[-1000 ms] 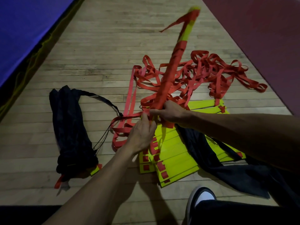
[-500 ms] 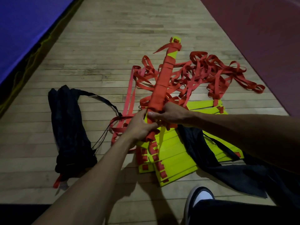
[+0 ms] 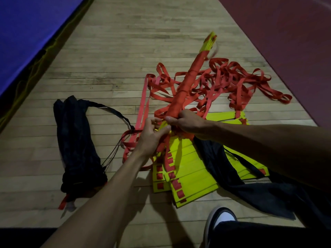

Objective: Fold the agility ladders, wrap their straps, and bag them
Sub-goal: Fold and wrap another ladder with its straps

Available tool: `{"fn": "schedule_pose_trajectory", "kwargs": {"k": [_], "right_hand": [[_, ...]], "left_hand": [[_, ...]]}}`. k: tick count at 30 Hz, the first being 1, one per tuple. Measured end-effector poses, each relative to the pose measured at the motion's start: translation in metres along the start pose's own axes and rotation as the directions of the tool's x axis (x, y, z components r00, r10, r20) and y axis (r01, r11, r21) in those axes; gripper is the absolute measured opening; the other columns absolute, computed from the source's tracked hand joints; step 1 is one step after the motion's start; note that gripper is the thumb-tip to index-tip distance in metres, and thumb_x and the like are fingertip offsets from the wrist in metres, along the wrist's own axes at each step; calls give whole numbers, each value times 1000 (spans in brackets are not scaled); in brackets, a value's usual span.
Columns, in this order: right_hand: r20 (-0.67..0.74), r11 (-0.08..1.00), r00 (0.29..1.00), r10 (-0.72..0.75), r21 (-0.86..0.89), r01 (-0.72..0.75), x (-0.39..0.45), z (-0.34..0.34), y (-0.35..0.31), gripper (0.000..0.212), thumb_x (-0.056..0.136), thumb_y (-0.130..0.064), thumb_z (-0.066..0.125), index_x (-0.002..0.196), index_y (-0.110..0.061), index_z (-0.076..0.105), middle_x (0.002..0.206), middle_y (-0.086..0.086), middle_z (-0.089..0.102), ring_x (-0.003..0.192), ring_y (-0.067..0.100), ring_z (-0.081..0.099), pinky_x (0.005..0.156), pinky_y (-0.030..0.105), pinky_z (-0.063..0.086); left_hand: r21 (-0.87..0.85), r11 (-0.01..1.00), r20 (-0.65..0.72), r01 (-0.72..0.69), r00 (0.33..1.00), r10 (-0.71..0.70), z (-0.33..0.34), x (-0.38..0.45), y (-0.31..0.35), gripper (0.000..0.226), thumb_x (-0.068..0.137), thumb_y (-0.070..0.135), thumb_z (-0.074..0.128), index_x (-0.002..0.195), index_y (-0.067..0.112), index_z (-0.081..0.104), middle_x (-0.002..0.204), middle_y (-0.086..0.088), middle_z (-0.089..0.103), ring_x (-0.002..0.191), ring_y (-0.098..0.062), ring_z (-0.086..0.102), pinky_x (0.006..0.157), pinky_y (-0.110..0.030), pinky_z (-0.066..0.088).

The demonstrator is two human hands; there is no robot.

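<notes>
On the pale wooden plank floor (image 3: 111,72), far left: a filled dark fabric drawstring bag (image 3: 78,140), long axis running away from the viewer, a red strap end poking from its near mouth. Well apart from both hands.

Centre: left hand (image 3: 152,135), fingers curled, pinching loose red webbing strap (image 3: 143,108) at the near end of the bundle. Touching or nearly touching the right hand; exact contact hard to read.

Just right of it: right hand (image 3: 188,122) clenched round the near end of the long bundle of yellow rungs wound in red strap (image 3: 186,85). The bundle is raised, its long axis slanting away and up to the right from the grip; the yellow tip is blurred.

Beneath and right: a flat stack of yellow plastic ladder rungs (image 3: 193,176) with a tangle of unwound red straps (image 3: 241,81) beyond it, and an empty dark bag (image 3: 259,192) draped over the stack.

Judgement: wrapping stage, near its finish on this bundle. The empty bag lies nearest the right hand; the bundle would likely go in end first along its long axis.
</notes>
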State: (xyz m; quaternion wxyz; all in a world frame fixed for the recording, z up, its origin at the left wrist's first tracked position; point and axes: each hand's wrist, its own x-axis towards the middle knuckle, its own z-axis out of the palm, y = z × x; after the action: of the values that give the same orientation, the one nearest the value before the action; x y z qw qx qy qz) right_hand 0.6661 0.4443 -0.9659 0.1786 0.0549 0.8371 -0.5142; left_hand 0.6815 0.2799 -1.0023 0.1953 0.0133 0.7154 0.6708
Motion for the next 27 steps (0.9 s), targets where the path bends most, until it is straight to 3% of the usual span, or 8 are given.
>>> {"fn": "schedule_pose_trajectory", "kwargs": {"k": [2,5,8,14,18,23,25,27], "right_hand": [[-21,997,999,26,74,-24,1,0,2,32,100,-30,58,81,-5,63,67,6,62,57,17,57,53,29,47],[22,997,999,30,66,-31,-2,-1,6,33,101,-29,58,75,-8,61,62,5,61,53,16,57,51,28,46],[109,997,994,17,-83,-8,-5,-6,8,43,101,-34,56,71,-4,63,55,4,64,46,15,61,49,26,49],[53,976,998,13,-219,-1,-4,6,9,57,90,-58,61,66,-7,63,54,4,61,39,12,52,42,23,42],[-28,963,1000,9,-269,-16,-1,13,14,67,84,-71,59,67,-7,64,50,2,60,37,12,53,43,24,42],[60,999,998,26,-33,-24,2,8,14,59,86,-54,69,96,5,69,67,13,61,53,20,56,50,30,45],[111,998,994,23,54,-29,1,5,10,44,92,-38,68,89,7,67,65,11,58,55,18,54,51,27,45],[142,997,990,7,73,-17,-1,4,7,32,98,-25,63,74,-3,63,59,4,57,49,11,53,49,23,44]], "left_hand": [[-72,992,81,105,992,-100,-4,2,3,58,81,44,78,125,10,59,116,-17,69,101,-30,71,86,-45,57],[-25,989,210,147,968,-138,-2,-3,2,44,92,33,70,120,-1,64,114,-29,68,95,-34,69,86,-47,55],[22,999,123,40,992,-43,2,-3,-2,24,92,16,71,115,13,65,102,-16,74,84,-20,72,76,-38,58],[383,915,15,-127,991,131,6,-5,-4,34,87,1,71,112,16,54,93,-5,67,63,5,63,51,-14,48],[512,848,-27,-136,984,174,15,-10,-9,41,88,-1,64,110,26,44,96,4,64,70,1,60,61,-28,55],[231,971,53,-66,997,55,16,-11,-3,31,100,16,55,123,13,35,102,-5,58,82,-19,58,72,-31,50],[34,999,63,43,997,-45,15,-9,-3,33,99,14,54,126,9,35,108,-15,58,89,-24,61,79,-43,52],[-133,982,76,136,989,-127,11,-8,-4,39,96,10,59,130,5,40,111,-19,63,92,-25,66,79,-41,53]]}}
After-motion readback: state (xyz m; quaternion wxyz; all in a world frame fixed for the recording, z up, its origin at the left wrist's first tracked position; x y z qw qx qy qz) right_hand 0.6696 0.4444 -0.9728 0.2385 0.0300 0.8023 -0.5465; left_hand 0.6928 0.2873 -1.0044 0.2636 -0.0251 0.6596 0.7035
